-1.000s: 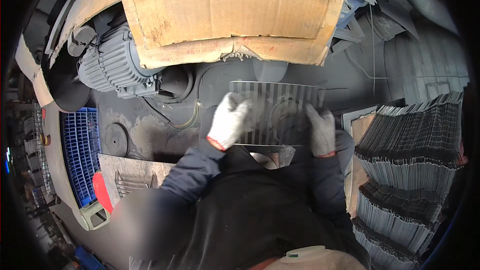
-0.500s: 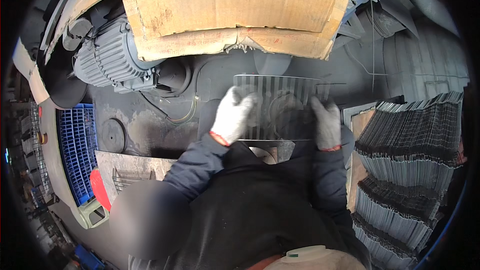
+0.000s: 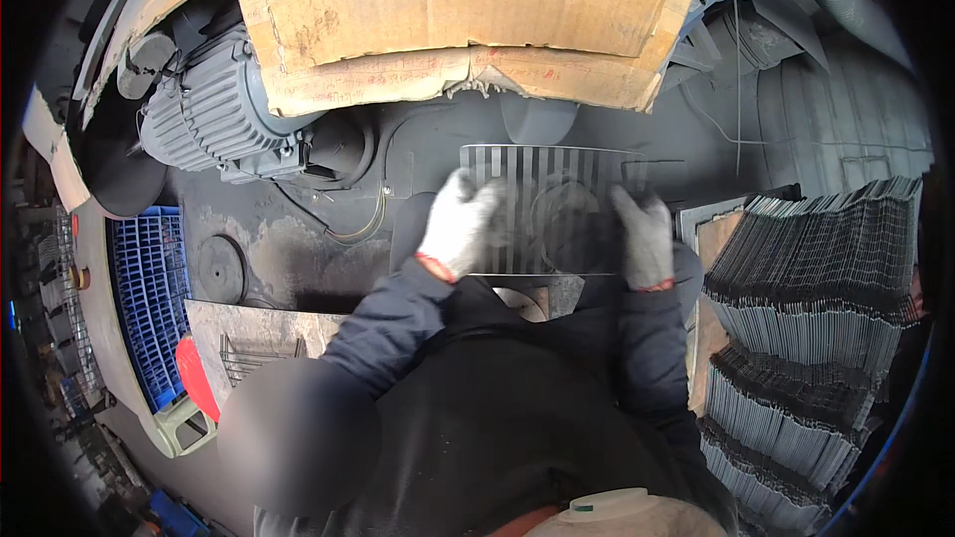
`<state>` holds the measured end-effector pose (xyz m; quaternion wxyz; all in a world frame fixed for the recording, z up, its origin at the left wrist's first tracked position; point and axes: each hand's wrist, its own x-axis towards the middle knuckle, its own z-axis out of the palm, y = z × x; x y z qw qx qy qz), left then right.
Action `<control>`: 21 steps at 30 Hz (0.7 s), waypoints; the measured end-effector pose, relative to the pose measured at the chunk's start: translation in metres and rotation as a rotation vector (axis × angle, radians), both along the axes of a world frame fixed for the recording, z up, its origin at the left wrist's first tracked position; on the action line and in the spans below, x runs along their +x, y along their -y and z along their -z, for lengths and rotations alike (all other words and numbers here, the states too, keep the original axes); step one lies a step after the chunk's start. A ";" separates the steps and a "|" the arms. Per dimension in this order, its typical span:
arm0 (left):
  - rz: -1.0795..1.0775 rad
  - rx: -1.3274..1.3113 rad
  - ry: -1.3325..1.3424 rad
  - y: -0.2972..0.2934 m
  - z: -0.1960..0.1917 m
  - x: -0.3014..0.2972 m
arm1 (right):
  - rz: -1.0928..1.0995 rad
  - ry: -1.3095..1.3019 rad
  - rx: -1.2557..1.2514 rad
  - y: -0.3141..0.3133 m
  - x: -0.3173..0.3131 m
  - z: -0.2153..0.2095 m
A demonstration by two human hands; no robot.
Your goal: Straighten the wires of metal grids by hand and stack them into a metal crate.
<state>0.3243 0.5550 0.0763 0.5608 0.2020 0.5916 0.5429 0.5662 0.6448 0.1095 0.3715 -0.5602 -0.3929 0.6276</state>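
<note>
Between my hands is a thin rectangular metal grate (image 3: pixel 512 207) with a row of parallel slots, held flat in front of my lap. My left hand (image 3: pixel 461 224), in a white knit glove with a red cuff, grips its left edge with the thumb on top. At the right edge my right hand (image 3: pixel 647 236), gloved the same way but greyer, is closed on it; some of its fingers are hidden. Dark surfaces and a round shape show through the slots. Just beyond the grate's far edge a grey rounded part (image 3: pixel 540 119) sticks out from under a cardboard sheet (image 3: pixel 458 5).
On the right stand tall stacks of dark wire-like grates (image 3: pixel 816 249). A grey ribbed motor (image 3: pixel 214 114) sits far left, with cables near it. A blue plastic crate (image 3: pixel 149 298), a red round object (image 3: pixel 196 378) and a worn board (image 3: pixel 259 328) lie to my left.
</note>
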 end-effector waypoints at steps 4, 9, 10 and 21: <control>-0.074 -0.075 -0.025 0.045 0.020 -0.071 | -0.189 0.005 0.022 0.015 -0.063 0.031; -0.048 0.001 -0.026 0.010 0.005 -0.032 | -0.053 0.024 -0.053 0.006 -0.021 0.018; 0.020 -0.011 -0.020 0.003 0.005 -0.017 | -0.029 0.068 0.031 0.005 -0.009 0.000; -0.107 -0.245 0.224 0.037 0.007 -0.102 | -0.291 0.030 -0.031 0.002 -0.061 0.027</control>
